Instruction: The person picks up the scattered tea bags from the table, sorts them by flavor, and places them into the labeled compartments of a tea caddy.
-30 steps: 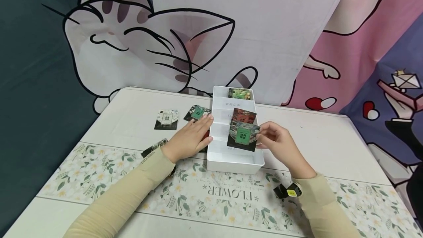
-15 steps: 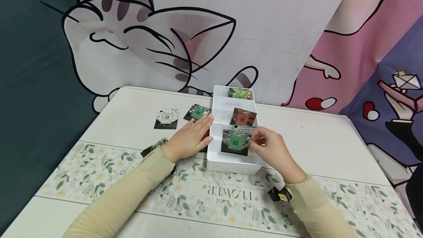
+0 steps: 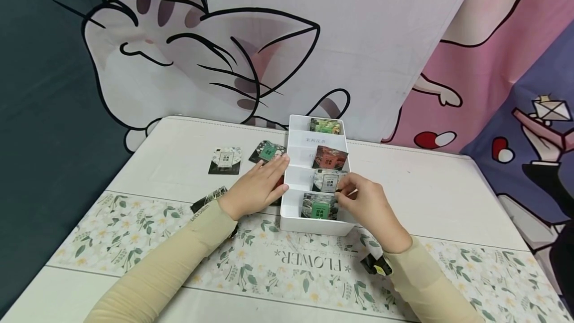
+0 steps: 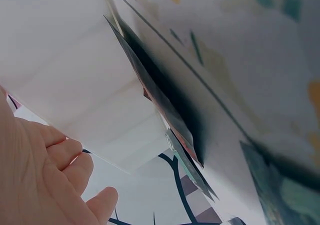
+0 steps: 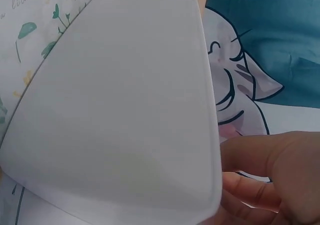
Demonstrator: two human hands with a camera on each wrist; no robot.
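Observation:
A long white box point(image 3: 292, 178) with compartments stands on the table. My left hand point(image 3: 257, 188) rests flat with straight fingers along its left rim. My right hand point(image 3: 369, 208) pinches the upper right corner of a green-labelled tea sachet point(image 3: 320, 209), whose lower part sits in the front compartment. Behind it in the box stand a white-labelled sachet point(image 3: 326, 182), a red one point(image 3: 330, 157) and, at the far end, a yellow-green one point(image 3: 325, 126). In the right wrist view, the box's outer wall point(image 5: 115, 100) hides the fingertips of that hand.
On the table left of the box lie a white sachet point(image 3: 225, 160), a green-labelled one point(image 3: 267, 151) and a dark one point(image 3: 209, 199) near my left wrist. Another sachet is mostly covered by the left hand. A printed curtain point(image 3: 358, 39) hangs behind the table.
My right hand has moved left and slightly down, lowering the green-labelled sachet into the front compartment. The white-labelled sachet behind it has come into view. My left hand has stayed in place.

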